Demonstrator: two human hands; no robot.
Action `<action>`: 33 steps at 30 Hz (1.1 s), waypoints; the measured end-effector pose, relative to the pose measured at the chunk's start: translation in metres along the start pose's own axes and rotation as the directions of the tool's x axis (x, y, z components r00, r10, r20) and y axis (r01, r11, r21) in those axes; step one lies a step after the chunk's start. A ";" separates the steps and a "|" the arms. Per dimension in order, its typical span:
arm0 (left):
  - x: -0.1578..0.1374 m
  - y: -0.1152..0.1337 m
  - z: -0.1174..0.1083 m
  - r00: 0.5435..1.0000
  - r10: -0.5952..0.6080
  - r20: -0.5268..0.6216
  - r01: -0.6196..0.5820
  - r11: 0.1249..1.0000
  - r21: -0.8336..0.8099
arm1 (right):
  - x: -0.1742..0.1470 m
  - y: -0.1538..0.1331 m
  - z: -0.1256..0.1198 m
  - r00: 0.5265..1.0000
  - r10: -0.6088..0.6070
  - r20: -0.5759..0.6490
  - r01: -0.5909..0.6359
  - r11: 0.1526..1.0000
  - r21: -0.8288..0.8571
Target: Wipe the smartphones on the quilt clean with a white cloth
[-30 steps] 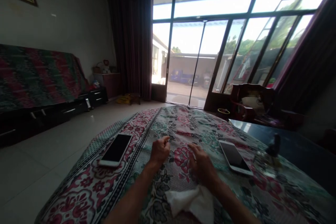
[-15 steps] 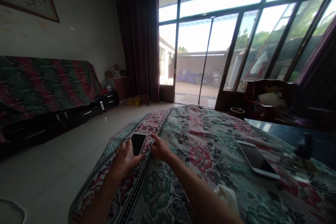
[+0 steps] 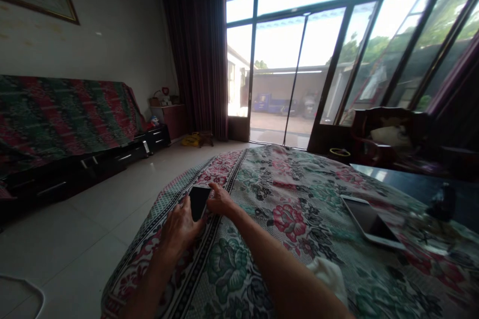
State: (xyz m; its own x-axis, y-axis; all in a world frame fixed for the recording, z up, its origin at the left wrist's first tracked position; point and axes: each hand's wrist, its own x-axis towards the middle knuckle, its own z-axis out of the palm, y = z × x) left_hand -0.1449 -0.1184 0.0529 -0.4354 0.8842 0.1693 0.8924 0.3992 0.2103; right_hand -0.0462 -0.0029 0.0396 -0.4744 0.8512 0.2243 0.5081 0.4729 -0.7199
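Note:
A smartphone [image 3: 199, 202] with a white rim and a dark screen lies on the flowered cloth [image 3: 262, 179]. My left hand [image 3: 180, 227] grips its lower part, fingers along the left side and thumb at the lower right edge. Beside the phone's upper right edge is my right hand [image 3: 221, 202], index finger stretched toward the corner and the other fingers curled in. Whether that fingertip touches the phone, I cannot tell. To the right, a larger white device with a dark screen, like a tablet [image 3: 370, 222], lies on the same cloth.
White crumpled material [image 3: 329, 276] lies by my right forearm. A glass dish [image 3: 430, 237] and a dark object [image 3: 443, 202] stand far right. Behind are a wooden chair [image 3: 389, 134], a glazed door [image 3: 279, 84] and a low black cabinet [image 3: 112, 159] along the left wall.
My right hand has moved a little left and up, closer to the phone's right edge. The left hand keeps its grip. The view has shifted slightly.

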 end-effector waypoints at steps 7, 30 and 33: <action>0.002 0.042 -0.019 0.983 0.172 -0.064 -0.176 0.982 -0.062 | -0.013 0.014 -0.061 0.998 0.009 -0.063 -0.013 0.998 -0.060; -0.032 0.205 0.090 0.810 0.566 -0.154 -0.581 0.736 -0.348 | -0.164 0.171 -0.176 0.925 0.047 -0.376 -0.169 0.939 -0.301; -0.028 0.199 0.096 0.783 0.587 -0.207 -0.616 0.683 -0.393 | -0.165 0.165 -0.178 0.941 0.036 -0.337 -0.151 0.935 -0.322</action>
State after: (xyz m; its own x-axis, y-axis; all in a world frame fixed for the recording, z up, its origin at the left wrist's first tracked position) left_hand 0.0566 -0.0400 -0.0023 0.1585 0.8761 0.4552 0.8310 -0.3674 0.4177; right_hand 0.2439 -0.0249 0.0005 -0.1862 0.8944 0.4067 0.7777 0.3871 -0.4954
